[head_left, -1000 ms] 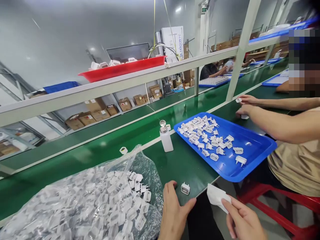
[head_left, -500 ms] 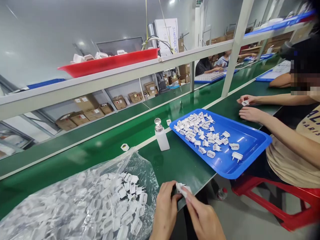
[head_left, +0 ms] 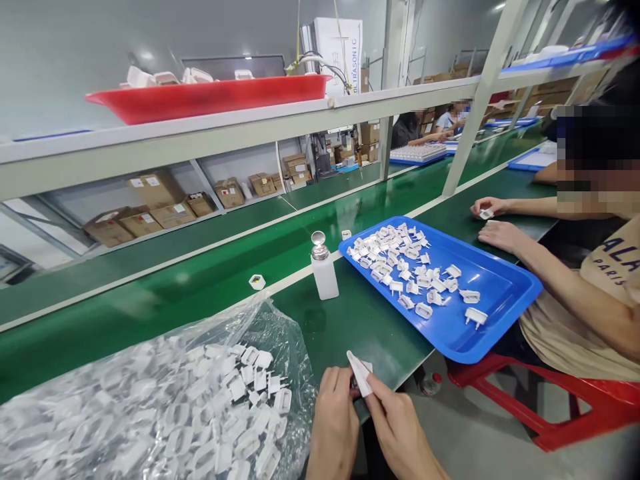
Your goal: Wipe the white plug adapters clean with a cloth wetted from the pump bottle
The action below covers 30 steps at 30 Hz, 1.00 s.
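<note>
Near the front edge of the green table, my left hand [head_left: 334, 412] is closed round a small white plug part, mostly hidden by the fingers. My right hand [head_left: 397, 417] pinches a folded white cloth [head_left: 359, 375] against that part. To the left lies a clear plastic bag [head_left: 293, 337] full of white plug housings [head_left: 183, 407]. Beyond my hands stands a white pump bottle [head_left: 325, 277] with a metal top. A blue tray [head_left: 495, 320] at the right holds many white plug pieces [head_left: 423, 279].
A person's hands [head_left: 500, 235] hold a white part beyond the blue tray. Single white parts [head_left: 257, 282] sit on the green belt [head_left: 200, 257]. Overhead is a shelf with a red tray [head_left: 215, 100]. A red stool [head_left: 560, 407] stands at the right.
The view has shifted a little. The cloth in my right hand now stands up as a pointed fold over the part. On the belt, the white pieces have moved slightly right and away.
</note>
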### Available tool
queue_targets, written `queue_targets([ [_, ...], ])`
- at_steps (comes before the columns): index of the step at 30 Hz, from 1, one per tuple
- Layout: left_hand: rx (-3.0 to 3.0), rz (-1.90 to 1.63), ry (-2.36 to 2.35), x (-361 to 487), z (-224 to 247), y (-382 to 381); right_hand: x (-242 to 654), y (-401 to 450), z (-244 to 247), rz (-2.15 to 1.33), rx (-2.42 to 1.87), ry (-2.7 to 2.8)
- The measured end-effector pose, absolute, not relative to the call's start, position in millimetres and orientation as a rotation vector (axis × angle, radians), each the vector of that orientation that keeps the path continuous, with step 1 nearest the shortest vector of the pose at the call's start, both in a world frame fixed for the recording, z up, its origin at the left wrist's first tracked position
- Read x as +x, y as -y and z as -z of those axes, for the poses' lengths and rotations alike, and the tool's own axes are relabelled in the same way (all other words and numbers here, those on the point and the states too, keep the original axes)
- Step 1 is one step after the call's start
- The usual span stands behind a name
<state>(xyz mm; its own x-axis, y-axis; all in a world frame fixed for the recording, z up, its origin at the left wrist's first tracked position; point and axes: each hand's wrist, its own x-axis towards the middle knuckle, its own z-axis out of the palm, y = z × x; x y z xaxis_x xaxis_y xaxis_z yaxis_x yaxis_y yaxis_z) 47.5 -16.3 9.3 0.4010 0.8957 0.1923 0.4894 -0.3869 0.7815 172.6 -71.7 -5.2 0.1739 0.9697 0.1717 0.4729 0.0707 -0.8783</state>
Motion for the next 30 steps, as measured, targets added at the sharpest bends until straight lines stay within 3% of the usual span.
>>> queue_targets([
  [8, 2.061, -0.88, -1.156, 44, -4, 11, 169, 105, 20, -0.639, -1.544, 1.448],
  [13, 2.098, -0.889, -1.149, 44, -2, 7, 177, 109, 6, -0.565, -1.794, 0.992],
  [19, 2.109, -0.886, -1.099, 42, -7, 8, 160, 88, 0, -0.617, -1.598, 1.345],
  [30, 2.161, -0.859, -1.167, 43, -3, 10, 162, 82, 7, -0.497, -1.577, 1.405],
])
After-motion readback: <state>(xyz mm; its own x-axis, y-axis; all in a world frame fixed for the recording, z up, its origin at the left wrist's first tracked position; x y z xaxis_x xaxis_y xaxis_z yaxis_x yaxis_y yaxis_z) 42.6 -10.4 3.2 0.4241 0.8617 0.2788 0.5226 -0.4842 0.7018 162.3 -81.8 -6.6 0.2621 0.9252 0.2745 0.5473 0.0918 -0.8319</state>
